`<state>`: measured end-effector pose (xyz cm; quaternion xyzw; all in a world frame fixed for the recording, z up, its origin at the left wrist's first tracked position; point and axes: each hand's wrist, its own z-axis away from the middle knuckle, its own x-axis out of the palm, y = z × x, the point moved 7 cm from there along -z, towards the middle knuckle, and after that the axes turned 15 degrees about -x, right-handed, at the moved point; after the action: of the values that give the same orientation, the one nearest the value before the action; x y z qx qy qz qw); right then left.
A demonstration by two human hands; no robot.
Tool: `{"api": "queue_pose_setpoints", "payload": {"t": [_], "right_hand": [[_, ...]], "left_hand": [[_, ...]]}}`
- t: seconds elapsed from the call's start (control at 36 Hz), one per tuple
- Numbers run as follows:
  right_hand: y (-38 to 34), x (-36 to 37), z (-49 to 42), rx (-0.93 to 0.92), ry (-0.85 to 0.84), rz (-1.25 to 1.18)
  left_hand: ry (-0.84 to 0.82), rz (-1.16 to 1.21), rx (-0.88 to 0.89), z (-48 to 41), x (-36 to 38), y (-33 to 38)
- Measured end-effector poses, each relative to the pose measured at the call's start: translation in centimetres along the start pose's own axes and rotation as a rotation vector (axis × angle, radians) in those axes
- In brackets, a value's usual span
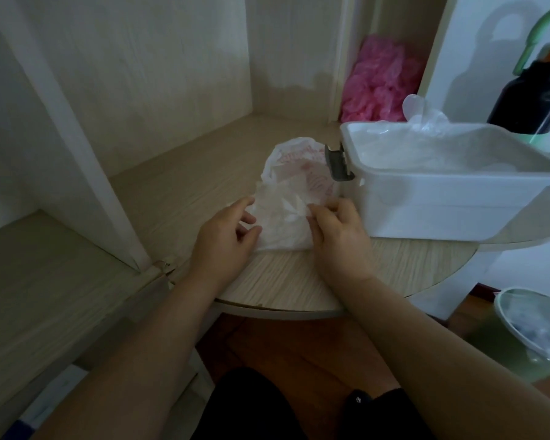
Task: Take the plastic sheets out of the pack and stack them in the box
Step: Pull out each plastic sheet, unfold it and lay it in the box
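A white plastic pack (286, 198) with red print lies on the round wooden shelf (286, 281), its near end crumpled. My left hand (226, 236) rests at the pack's left edge with its fingers curled onto the plastic. My right hand (334, 227) pinches the plastic at the pack's right side. Just right of the pack stands the white box (451, 204) with a grey latch (338, 163); clear plastic sheets (426, 141) lie inside it, and some stick up over its far rim.
Pink plastic (381, 81) is bunched in a cubby behind the box. A dark bottle (534, 93) with a green handle stands at the far right. A pale green bin (531, 331) sits on the floor at the lower right. An upright shelf panel (77, 173) rises to the left.
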<state>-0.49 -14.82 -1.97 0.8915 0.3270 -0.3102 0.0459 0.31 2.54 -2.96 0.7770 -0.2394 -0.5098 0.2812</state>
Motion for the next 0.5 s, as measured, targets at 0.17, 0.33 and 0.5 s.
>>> {"api": "queue_pose_setpoints", "payload": {"t": [0.17, 0.33, 0.5], "right_hand": [[-0.7, -0.5, -0.2, -0.034, 0.000, -0.044], [-0.7, -0.7, 0.0, 0.084, 0.024, -0.232], [-0.1, -0.3, 0.3, 0.167, -0.002, -0.302]], "left_hand": [[-0.033, -0.002, -0.017, 0.0, 0.4, 0.0], [-0.107, 0.185, -0.088, 0.2, 0.0, 0.4], [-0.091, 0.398, -0.204, -0.5, -1.0, 0.2]]}}
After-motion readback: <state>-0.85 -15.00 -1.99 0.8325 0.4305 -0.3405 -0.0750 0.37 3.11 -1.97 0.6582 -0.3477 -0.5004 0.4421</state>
